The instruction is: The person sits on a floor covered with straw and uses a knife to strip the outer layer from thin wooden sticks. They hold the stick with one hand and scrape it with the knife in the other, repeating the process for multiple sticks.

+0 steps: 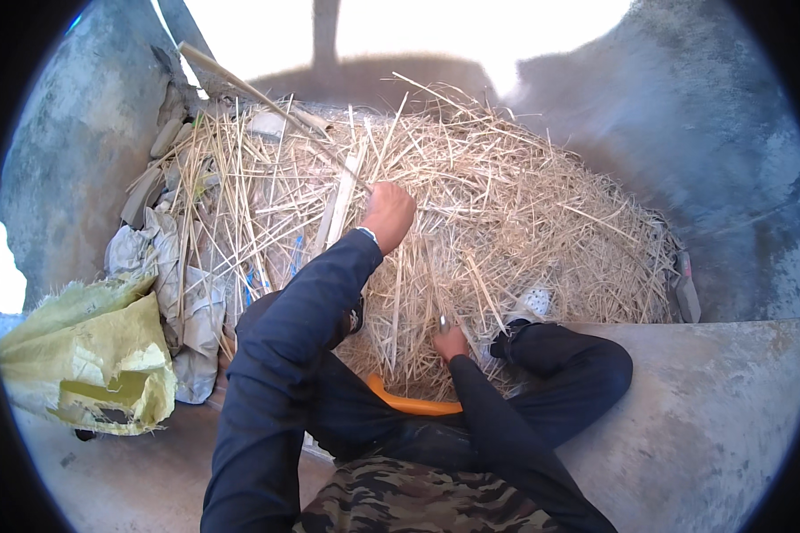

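Note:
My left hand [389,216] is closed around a long, thin, pale stick [267,102], which slants up toward the far left. Low in front of me, close to my bent leg, my right hand [451,342] is closed on a small tool [444,324]; only a shiny, metallic-looking tip shows, so its kind is unclear. Beneath both hands spreads a wide heap of dry straw and split strips [498,195]. A flat pale wooden strip [340,204] lies beside my left hand.
A torn yellow-green woven sack [98,355] lies at the left, next to a greyish crumpled cloth [200,329]. An orange curved piece [413,406] shows between my legs. Bricks [686,289] edge the heap at the right. Concrete walls [729,151] stand around.

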`<state>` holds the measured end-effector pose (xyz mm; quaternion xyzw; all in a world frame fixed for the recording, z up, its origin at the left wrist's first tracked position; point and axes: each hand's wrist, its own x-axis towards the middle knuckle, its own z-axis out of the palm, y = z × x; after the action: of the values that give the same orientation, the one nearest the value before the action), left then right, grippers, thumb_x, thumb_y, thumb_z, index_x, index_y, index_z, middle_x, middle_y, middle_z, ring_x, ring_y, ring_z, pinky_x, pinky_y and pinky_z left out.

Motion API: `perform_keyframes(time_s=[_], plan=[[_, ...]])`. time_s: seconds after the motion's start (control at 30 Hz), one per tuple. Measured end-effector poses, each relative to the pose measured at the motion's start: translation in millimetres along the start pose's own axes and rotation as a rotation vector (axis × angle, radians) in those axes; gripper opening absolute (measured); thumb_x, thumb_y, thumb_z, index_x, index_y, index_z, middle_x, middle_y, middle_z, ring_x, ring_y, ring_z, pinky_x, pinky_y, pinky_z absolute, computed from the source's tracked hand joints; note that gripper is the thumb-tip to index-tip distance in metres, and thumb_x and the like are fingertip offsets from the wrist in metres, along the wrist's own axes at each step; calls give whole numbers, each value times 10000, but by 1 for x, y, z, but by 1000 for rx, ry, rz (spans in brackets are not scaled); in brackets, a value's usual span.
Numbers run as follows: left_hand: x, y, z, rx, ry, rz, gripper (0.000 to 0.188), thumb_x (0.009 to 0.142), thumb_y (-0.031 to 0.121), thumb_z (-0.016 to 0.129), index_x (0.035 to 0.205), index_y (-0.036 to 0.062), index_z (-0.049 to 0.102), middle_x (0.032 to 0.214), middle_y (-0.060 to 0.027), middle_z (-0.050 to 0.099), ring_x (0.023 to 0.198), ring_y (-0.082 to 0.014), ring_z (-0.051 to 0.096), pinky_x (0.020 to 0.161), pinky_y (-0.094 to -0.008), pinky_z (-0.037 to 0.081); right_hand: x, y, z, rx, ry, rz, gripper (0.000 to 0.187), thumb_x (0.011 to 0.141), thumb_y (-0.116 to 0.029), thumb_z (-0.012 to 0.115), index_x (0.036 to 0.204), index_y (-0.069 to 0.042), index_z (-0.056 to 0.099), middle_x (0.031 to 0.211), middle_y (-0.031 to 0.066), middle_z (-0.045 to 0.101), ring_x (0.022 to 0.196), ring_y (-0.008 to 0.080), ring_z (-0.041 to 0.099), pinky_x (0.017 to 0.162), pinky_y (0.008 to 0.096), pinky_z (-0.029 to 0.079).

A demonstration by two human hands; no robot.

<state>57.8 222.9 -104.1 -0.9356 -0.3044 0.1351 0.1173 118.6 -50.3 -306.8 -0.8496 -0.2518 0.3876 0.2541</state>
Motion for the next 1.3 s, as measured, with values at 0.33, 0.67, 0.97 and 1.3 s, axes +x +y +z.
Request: perform_keyframes(time_s=[0.33, 0.67, 0.97, 1.3], plan=[[3, 1, -3, -5, 12, -8, 125, 811, 162, 588, 789, 144, 709, 738, -18, 657, 751, -196, 645, 603, -348, 441, 3, -14, -8, 52, 198, -298, 263, 771, -157, 595, 954, 31, 586, 706, 200, 597, 550, 269, 618, 550, 407, 491], [-3, -4, 8, -2, 66, -56, 147, 793, 158, 584, 747, 143, 723, 739, -39, 691, 731, -205, 675, 563, -339, 465, -8, -6, -1, 112, -146, 282, 326, 750, -191, 610, 996, 23, 621, 698, 229, 615, 609, 323, 636, 576, 394, 497], [2, -13, 9, -26, 108, -34, 159, 796, 141, 571, 738, 134, 719, 725, -46, 683, 711, -200, 672, 559, -336, 459, -2, -50, -5, 275, 206, -165, 312, 742, -236, 616, 922, 19, 598, 804, 254, 623, 817, 393, 625, 719, 458, 473], [12, -8, 8, -11, -2, -30, 150, 808, 190, 591, 856, 136, 722, 818, -29, 686, 805, -205, 658, 565, -381, 450, 24, 10, 4, -12, 81, -51, 286, 725, -170, 591, 947, 7, 619, 787, 225, 638, 740, 383, 637, 661, 413, 504]])
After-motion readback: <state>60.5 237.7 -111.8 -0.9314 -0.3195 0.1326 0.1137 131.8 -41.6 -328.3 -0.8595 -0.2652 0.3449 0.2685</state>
